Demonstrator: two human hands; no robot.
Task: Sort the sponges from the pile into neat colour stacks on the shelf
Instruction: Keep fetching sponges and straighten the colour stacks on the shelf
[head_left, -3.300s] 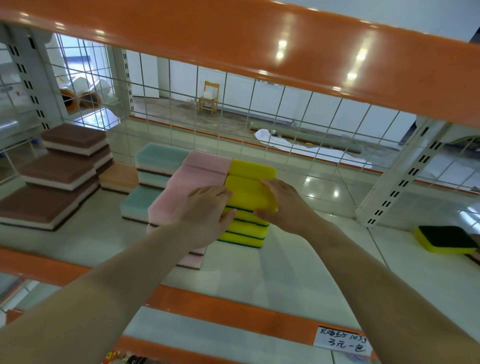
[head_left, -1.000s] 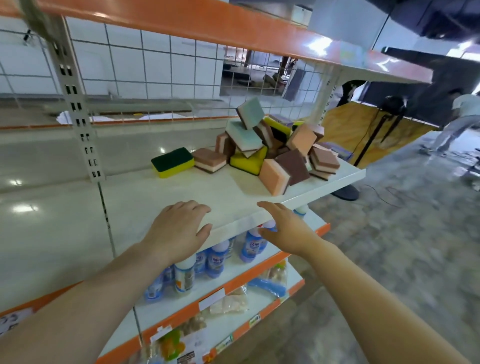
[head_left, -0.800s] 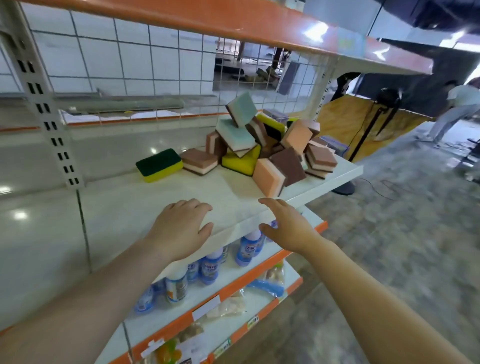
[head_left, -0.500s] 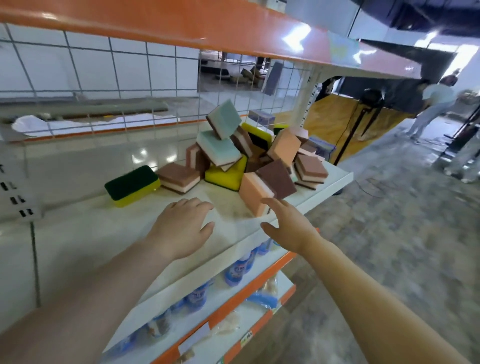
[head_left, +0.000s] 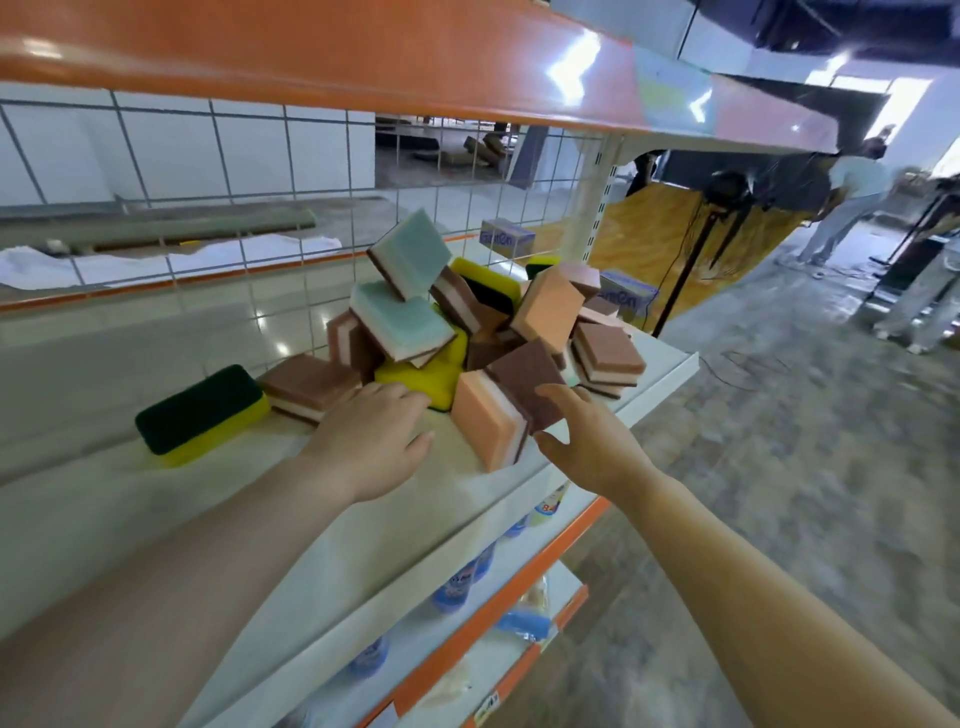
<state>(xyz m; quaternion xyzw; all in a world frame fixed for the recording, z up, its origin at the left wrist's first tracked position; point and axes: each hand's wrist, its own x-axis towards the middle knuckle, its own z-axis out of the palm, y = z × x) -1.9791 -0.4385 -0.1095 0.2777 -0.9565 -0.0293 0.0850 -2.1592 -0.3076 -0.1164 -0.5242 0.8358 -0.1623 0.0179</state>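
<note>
- The white shelf (head_left: 519, 499) is carrying a jumbled sponge pile (head_left: 467, 332).
- Both hands are reaching in, fingers relaxed, holding nothing: left hand (head_left: 371, 434), right hand (head_left: 584, 439) touching the brown sponge (head_left: 524, 376).
- Best lifting front sponges first, avoiding toppling.

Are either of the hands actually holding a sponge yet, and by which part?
Nothing is held yet. The left hand lies open by the yellow sponge; the right hand reaches, fingers spread, at the brown-topped sponge, not closed on it.

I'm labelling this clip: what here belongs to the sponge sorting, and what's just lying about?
Job: jumbled pile of coloured sponges; green-topped yellow sponge lying apart; white metal shelf; left hand; right hand.

Lying about: blue-capped bottles on the shelf below; small purple cartons behind.
</note>
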